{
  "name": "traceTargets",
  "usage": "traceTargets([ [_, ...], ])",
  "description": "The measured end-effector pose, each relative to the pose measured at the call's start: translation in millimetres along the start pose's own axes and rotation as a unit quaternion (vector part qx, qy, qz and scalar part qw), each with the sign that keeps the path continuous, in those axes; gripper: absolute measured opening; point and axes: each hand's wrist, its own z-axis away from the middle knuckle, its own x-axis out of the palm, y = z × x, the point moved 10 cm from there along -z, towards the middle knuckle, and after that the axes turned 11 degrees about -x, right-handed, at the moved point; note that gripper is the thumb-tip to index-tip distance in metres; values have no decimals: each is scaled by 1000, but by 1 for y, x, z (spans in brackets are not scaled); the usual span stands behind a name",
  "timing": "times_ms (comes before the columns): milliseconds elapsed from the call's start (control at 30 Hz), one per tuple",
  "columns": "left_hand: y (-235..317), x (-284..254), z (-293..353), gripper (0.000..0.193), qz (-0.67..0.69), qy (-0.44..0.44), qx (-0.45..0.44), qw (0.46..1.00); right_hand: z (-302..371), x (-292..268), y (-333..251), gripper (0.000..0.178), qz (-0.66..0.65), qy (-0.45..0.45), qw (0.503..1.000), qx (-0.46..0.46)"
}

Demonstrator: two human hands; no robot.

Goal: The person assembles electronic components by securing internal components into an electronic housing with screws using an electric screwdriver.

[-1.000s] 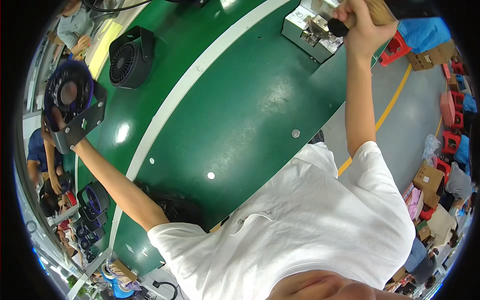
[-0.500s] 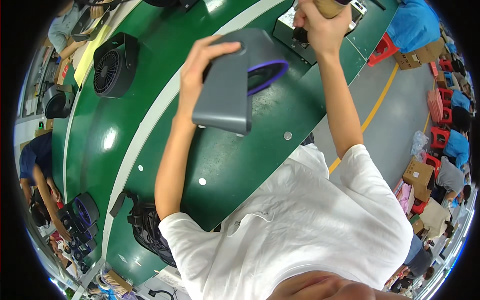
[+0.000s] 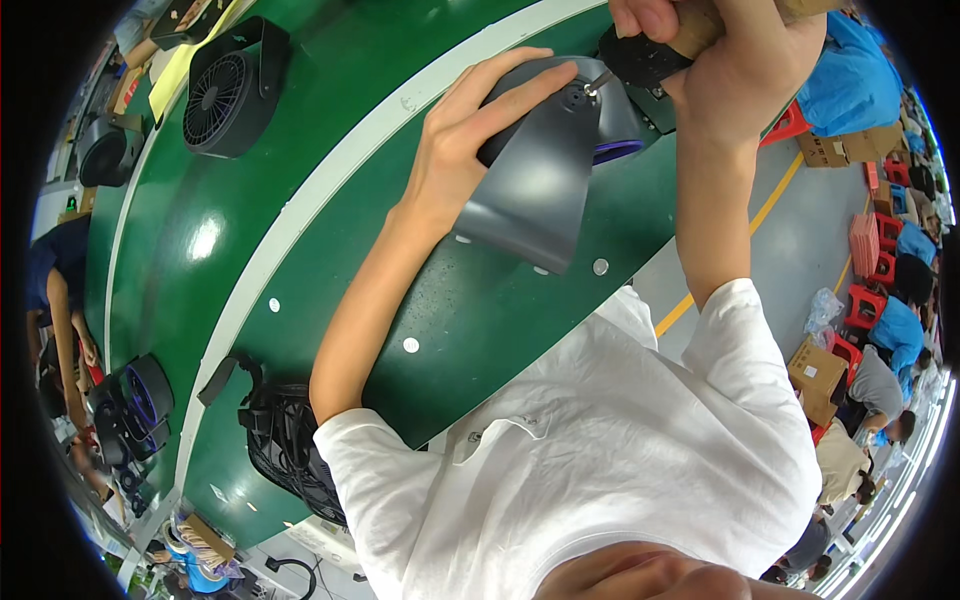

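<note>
Your left hand (image 3: 455, 145), fingers spread, holds the fan (image 3: 535, 190) while your right hand (image 3: 745, 85) curls round the screwdriver (image 3: 640, 58) — tip (image 3: 602, 82) at the far joint (image 3: 576, 97), tightness unclear.

A dark grey desk fan with a smooth, bent stand and a purple ring (image 3: 545, 175) lies on its side over the green worktop (image 3: 500, 300), one broad stand arm facing up and its base, edged with small pale feet, turned toward the person. The purple ring shows only partly, at the right. A tan-bodied, black-nosed power screwdriver (image 3: 642, 60) slants down leftward, its thin metal bit meeting a shiny spot beside the stand's round pivot; its rear is partly covered.
</note>
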Motion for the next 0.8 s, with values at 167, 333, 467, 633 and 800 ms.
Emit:
traceTargets([
  [167,0,-1,3,60,-7,5,11,1000,8,9,0,61,45,-3,999,14],
  [333,-2,-1,3,60,8,8,17,1000,13,15,1,65,25,-3,999,35],
  [467,0,-1,2,59,30,9,4,999,15,14,5,66,1,-11,997,71],
  [633,-16,1,5,63,24,-13,-87,996,20,7,7,65,-44,3,998,44],
  [800,-79,31,39,54,400,-17,-439,804,-1,-73,5,54,1,80,991,-110],
])
